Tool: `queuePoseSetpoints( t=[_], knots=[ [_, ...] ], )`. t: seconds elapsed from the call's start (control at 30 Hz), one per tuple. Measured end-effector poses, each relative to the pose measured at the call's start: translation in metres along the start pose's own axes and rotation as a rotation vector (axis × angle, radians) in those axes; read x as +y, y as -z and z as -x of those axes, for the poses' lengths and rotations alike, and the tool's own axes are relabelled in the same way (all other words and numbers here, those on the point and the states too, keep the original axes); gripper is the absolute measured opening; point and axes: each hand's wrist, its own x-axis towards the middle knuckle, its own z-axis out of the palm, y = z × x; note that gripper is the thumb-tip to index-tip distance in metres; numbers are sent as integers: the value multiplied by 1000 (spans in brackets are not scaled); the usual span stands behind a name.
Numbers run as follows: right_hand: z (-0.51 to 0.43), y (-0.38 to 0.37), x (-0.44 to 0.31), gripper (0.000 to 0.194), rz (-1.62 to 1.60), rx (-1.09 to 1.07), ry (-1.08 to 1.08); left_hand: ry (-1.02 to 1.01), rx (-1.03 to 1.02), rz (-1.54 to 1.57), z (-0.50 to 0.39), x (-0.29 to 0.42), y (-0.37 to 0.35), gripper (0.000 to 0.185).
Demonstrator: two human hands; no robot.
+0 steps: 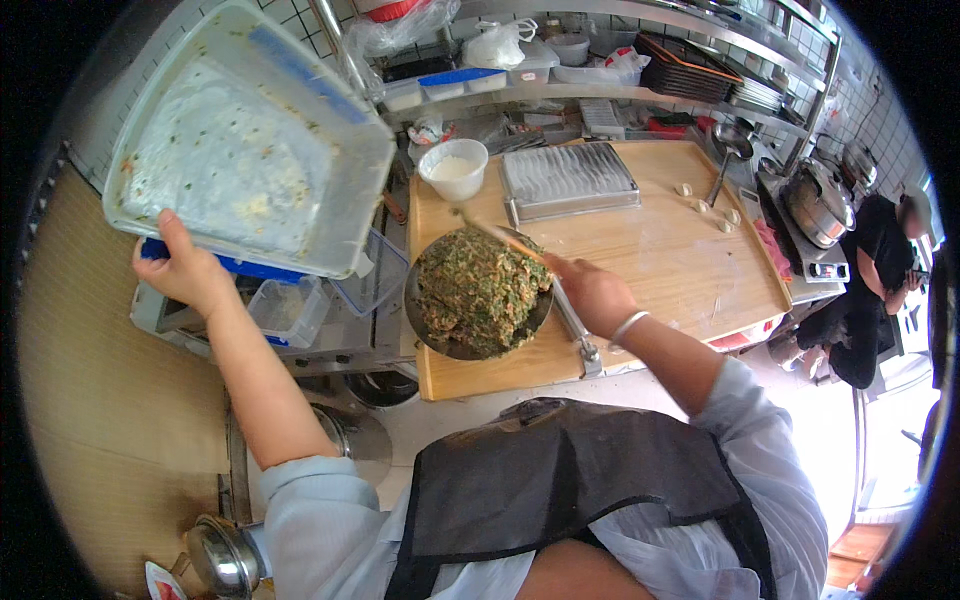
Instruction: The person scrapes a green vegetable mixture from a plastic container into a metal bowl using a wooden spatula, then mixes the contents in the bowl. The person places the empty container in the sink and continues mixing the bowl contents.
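My left hand [184, 266] grips the lower edge of a large translucent plastic tub [225, 150], its thumb over the rim. The tub is tilted up at the left, and its inside is smeared with white residue and green bits. My right hand [596, 296] holds a slim wooden-handled utensil [499, 234] over a round metal bowl [448, 349]. In the bowl is a heaped chopped green filling [480, 289] with pinkish-brown bits. The utensil's far end lies at the top edge of the heap.
The wooden board [675, 270] bears a metal tray [570, 180], small dough pieces [726, 219], a ladle [724, 161] and a metal bar [574, 315]. A white bowl of flour [454, 169] stands behind. At right are a lidded pot [817, 202] and another person [862, 277]. A small plastic container [289, 307] sits left.
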Motion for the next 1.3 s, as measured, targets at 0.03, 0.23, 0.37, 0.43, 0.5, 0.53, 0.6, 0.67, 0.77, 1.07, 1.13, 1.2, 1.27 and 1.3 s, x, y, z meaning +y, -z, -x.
queuePoseSetpoints(
  t=[0.03,0.23,0.37,0.43,0.5,0.53,0.6,0.67,0.77,1.07,1.13,1.2,1.27,1.3],
  knots=[
    [-4,-11,-3,49,217,-76,-22,-17,11,-13,-2,-1,4,43],
    [2,-17,-17,46,289,-166,146,-46,-49,-174,-1,-5,24,38],
    [14,29,-10,43,401,-284,134,-52,-85,-166,12,-1,35,37],
    [15,57,-6,40,449,-295,171,-36,-85,-155,16,1,36,37],
    [13,81,-1,38,399,-256,193,-11,-78,-126,19,4,35,37],
    [9,89,2,37,401,-264,164,-25,-84,-133,19,5,34,37],
    [1,97,5,37,293,-177,168,-51,-93,-148,21,6,33,37],
    [-10,99,8,35,125,-97,173,-11,-74,-169,24,7,30,37],
    [-23,96,0,30,-218,-141,64,47,-46,-160,23,10,22,40],
    [-93,193,-61,47,559,318,374,395,-364,6,-6,27,-32,48],
    [-101,222,-82,53,759,399,420,425,-438,57,-10,34,-44,49],
    [-105,248,-102,49,891,487,537,461,-525,76,-13,43,-55,50],
    [-105,273,-118,23,931,485,668,492,-619,64,-16,53,-64,51],
    [-103,281,-127,16,967,455,704,484,-636,37,-17,58,-69,51]
  ],
)
